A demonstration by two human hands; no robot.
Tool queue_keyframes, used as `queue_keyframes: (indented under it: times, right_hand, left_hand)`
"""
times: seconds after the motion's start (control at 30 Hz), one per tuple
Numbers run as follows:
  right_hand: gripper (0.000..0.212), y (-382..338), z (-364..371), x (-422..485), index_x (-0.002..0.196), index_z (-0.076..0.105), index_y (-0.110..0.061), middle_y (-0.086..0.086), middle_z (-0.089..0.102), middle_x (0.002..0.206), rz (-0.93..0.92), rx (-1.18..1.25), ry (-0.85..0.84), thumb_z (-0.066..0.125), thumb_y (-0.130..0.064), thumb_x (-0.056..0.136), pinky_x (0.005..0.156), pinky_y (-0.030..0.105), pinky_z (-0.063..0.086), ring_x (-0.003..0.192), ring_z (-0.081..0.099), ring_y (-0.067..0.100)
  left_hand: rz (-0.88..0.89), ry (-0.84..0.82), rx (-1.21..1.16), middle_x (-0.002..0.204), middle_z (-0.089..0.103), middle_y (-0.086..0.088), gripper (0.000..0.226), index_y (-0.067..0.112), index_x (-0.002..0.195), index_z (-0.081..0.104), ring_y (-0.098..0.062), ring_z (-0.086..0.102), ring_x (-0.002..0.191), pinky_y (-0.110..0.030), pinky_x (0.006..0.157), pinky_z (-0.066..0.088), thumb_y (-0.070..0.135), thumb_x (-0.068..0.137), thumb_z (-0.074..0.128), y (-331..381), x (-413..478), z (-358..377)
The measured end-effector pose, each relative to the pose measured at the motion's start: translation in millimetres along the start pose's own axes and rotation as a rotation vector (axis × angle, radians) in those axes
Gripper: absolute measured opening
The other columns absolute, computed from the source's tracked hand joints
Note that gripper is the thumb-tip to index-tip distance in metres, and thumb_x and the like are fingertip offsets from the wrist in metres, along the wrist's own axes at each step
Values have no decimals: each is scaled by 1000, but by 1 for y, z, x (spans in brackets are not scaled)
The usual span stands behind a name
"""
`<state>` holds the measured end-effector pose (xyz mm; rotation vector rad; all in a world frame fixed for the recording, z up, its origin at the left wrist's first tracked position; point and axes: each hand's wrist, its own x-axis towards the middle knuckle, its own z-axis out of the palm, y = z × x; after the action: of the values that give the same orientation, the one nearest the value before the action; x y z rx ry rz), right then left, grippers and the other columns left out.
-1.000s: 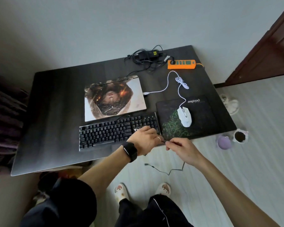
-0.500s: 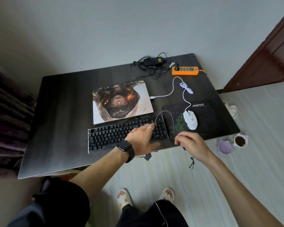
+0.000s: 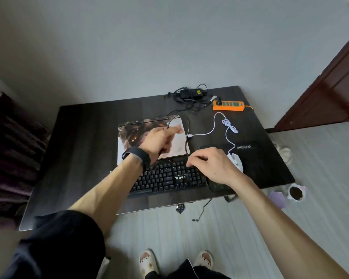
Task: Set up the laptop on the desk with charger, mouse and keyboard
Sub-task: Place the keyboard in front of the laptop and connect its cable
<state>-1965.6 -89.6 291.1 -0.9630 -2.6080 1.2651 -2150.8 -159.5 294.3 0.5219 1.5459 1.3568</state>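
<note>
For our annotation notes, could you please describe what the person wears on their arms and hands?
A black smartwatch sits on the left wrist, and a black sleeve ends above the left elbow. The right arm and right hand show nothing worn.

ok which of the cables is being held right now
The thin black cable arching over the laptop, pinched by the left hand and right hand. The white mouse cable and the charger cords lie untouched.

Plain pale grey wall [image 3: 129,47] behind dark desk [image 3: 79,148]. Pale plank floor [image 3: 310,168]. Reddish-brown wooden door [image 3: 330,93] at right. Dim, soft light.
</note>
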Motion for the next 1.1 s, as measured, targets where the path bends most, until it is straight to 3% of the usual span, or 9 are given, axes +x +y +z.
queue_keyframes:
  times: [0.1, 0.2, 0.3, 0.37, 0.47, 0.6, 0.73, 0.9, 1.1]
  right_hand:
    - [27, -14, -6, 13, 77, 76, -28, 0, 62, 60, -69, -8, -8, 56, -31, 94, 59, 23, 39, 55, 50, 13]
    - [30, -25, -9, 26, 68, 72, -32, -12, 52, 49, -98, -2, -38, 57, -27, 94, 57, 20, 36, 53, 46, 8]
    - [34, -30, -4, 35, 62, 70, -38, -4, 56, 52, -114, 16, -78, 56, -31, 93, 73, 29, 47, 66, 57, 19]
    - [32, -31, -2, 37, 67, 73, -30, 3, 59, 58, -128, 44, -87, 56, -34, 94, 74, 34, 48, 67, 59, 20]
    - [40, -27, -4, 35, 65, 64, -14, -4, 49, 52, -103, 174, -115, 60, -39, 95, 60, 31, 40, 52, 44, 12]
    - [48, 6, -15, 28, 53, 49, -18, 3, 44, 51, 37, 351, -253, 64, -36, 96, 48, 26, 36, 48, 39, 16]
    - [45, 30, -28, 32, 63, 42, -15, 0, 25, 54, 127, 524, -122, 61, -34, 98, 46, 27, 22, 47, 22, 15]
    - [38, -7, -32, 70, 66, 47, -12, -7, 26, 50, 102, 598, 114, 56, -32, 98, 46, 23, 17, 49, 20, 15]
    - [39, -113, -11, 144, 65, 65, -18, -21, 56, 50, -95, 182, 197, 51, -30, 100, 57, 19, 35, 53, 52, 0]
  left_hand:
    - [11, -116, -61, 53, 34, 1, 29, 6, 99, 56, -13, 24, 44, -31, 49, 15, 31, 87, 66, 24, -1, -14]
    - [-10, -227, 181, 56, 32, 0, 50, -2, 104, 63, -12, 24, 44, -32, 50, 15, 46, 88, 63, 29, -11, -20]
    - [31, -255, 209, 58, 22, -6, 29, 16, 84, 74, -14, 20, 45, -34, 51, 14, 39, 93, 59, 27, -17, -21]
    - [90, -181, 167, 55, 21, -4, 35, 17, 66, 68, -14, 18, 45, -33, 49, 12, 31, 96, 56, 25, -15, -23]
    - [134, 41, 83, 43, 32, 5, 28, 6, 78, 58, -8, 24, 36, -21, 39, 16, 25, 99, 54, 28, -13, -29]
    - [155, 376, -144, 48, 30, 9, 23, 16, 79, 57, -7, 22, 38, -24, 46, 18, 32, 96, 60, 46, 2, -67]
    - [161, 689, -235, 48, 34, 13, 21, 21, 82, 58, -5, 26, 37, -21, 44, 25, 38, 95, 59, 75, 8, -124]
    - [147, 768, -201, 54, 37, 10, 24, 21, 77, 62, -5, 34, 39, -21, 46, 30, 39, 94, 60, 85, 15, -172]
    - [65, 762, -377, 58, 47, 6, 27, 20, 72, 54, -11, 46, 49, -26, 56, 39, 33, 96, 57, 96, 38, -245]
